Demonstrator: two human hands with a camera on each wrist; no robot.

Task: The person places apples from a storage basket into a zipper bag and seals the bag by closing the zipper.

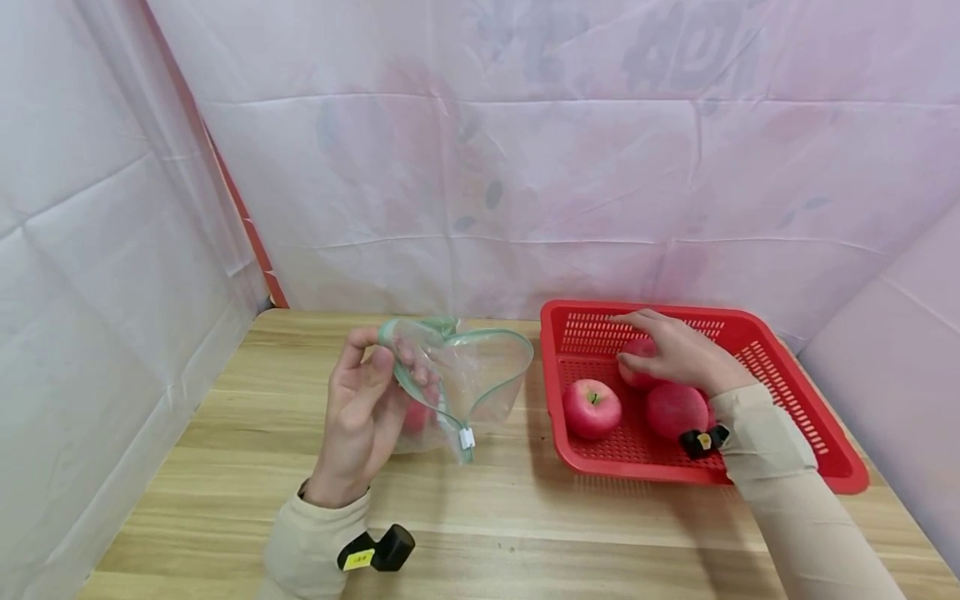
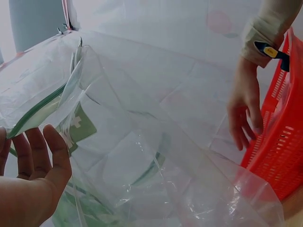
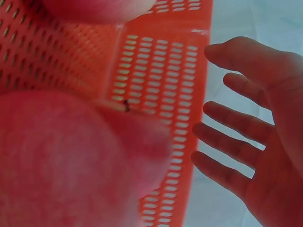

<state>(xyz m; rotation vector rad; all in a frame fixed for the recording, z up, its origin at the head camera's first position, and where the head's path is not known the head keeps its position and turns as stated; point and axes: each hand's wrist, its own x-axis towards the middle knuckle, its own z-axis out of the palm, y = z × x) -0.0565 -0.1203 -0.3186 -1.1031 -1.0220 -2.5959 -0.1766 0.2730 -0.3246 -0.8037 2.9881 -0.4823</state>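
My left hand (image 1: 356,425) grips the rim of a clear zip bag (image 1: 487,367) with a green seal and a white slider (image 1: 467,437). The bag's mouth gapes toward me, and a red shape (image 1: 414,417) shows through its lower left part. Over the red plastic basket (image 1: 637,470), my right hand (image 1: 686,357) reaches above an apple (image 1: 636,367) near the back wall, partly hiding it. The right wrist view has the fingers (image 3: 236,120) spread, with nothing held. Two more apples lie nearer the front, one at left (image 1: 592,408) and one beside my wrist (image 1: 677,412).
Both bag and basket are on a light wooden table (image 1: 480,533), the basket to the right. White printed sheeting (image 1: 480,167) hangs behind the table and along both sides. A black wrist camera (image 1: 378,550) is strapped on my left sleeve.
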